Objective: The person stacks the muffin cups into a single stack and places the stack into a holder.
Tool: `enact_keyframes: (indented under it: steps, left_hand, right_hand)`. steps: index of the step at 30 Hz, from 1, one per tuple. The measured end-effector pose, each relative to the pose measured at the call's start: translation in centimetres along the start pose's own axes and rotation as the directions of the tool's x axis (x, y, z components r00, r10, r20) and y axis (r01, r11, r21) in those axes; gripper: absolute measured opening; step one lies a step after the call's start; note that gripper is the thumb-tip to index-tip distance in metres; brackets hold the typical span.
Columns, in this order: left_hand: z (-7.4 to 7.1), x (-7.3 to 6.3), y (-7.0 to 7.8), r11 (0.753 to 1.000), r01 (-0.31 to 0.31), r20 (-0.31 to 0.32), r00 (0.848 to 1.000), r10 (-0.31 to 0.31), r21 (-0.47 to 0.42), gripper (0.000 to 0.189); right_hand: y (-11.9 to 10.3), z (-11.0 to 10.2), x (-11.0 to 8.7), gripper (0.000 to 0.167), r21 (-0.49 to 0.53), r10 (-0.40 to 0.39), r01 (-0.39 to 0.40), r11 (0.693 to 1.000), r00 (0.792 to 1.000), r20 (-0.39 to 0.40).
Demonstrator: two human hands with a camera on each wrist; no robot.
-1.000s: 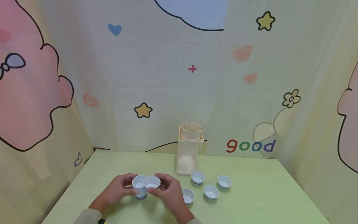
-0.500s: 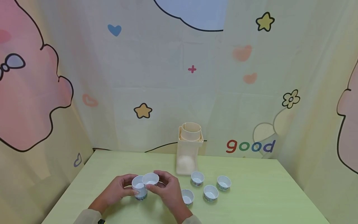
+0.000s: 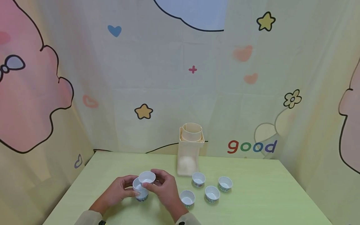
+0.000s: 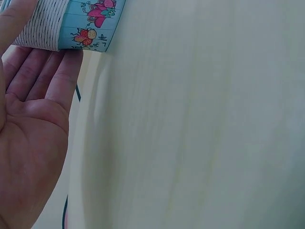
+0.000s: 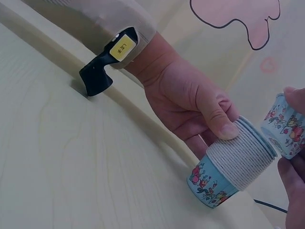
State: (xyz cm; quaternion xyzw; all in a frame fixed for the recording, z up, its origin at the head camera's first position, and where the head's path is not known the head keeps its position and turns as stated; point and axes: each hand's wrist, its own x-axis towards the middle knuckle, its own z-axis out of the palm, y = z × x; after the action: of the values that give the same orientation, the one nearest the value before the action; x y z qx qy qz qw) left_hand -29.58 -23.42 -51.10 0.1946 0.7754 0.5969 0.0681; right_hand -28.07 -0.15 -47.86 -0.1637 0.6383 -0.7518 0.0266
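My left hand [image 3: 121, 190] grips a nested stack of small paper cups [image 3: 142, 196], thumb on the near side and fingers behind. In the right wrist view the stack [image 5: 240, 157] shows many layered white rims over a light blue, flower-printed bottom cup. The thumb and fingers of my right hand [image 3: 166, 189] hold a single paper cup [image 3: 147, 177] by its side, overlapping the stack's mouth in the head view. A narrow gap shows between that single cup [image 5: 286, 125] and the stack in the right wrist view. The left wrist view catches only part of the stack [image 4: 88, 24].
Several single paper cups stand upright right of my hands, the nearest cup [image 3: 187, 198] beside my right wrist. Behind them is a cream-coloured dispenser [image 3: 188, 156] with a round tube on top. A printed curtain [image 3: 168, 78] hangs behind the pale green table [image 3: 253, 187].
My right hand has moved up and to the left with its cup, from beside the stack's mouth to over it. The left hand and stack have stayed nearly still.
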Motion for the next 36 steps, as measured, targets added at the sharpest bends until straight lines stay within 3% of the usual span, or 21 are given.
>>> enact_keyframes:
  steps: [9, 19, 36]
  left_hand:
    - [0.0, 0.1, 0.0, 0.999, 0.044, -0.010, 0.999, -0.044, 0.002, 0.067]
    - [-0.2, 0.1, -0.3, 1.000, 0.013, 0.002, 1.000, -0.013, 0.004, 0.065]
    - [-0.1, 0.1, -0.2, 1.000, 0.019, 0.006, 1.000, -0.019, 0.003, 0.066]
  right_hand:
    - [0.4, 0.6, 0.4, 0.053, -0.003, -0.002, 0.002, 1.000, 1.000, -0.009]
    - [0.9, 1.2, 0.6, 0.048, -0.046, -0.024, 0.024, 0.999, 1.000, -0.001]
    - [2.4, 1.2, 1.2, 0.053, -0.083, -0.009, 0.011, 0.996, 1.000, 0.025]
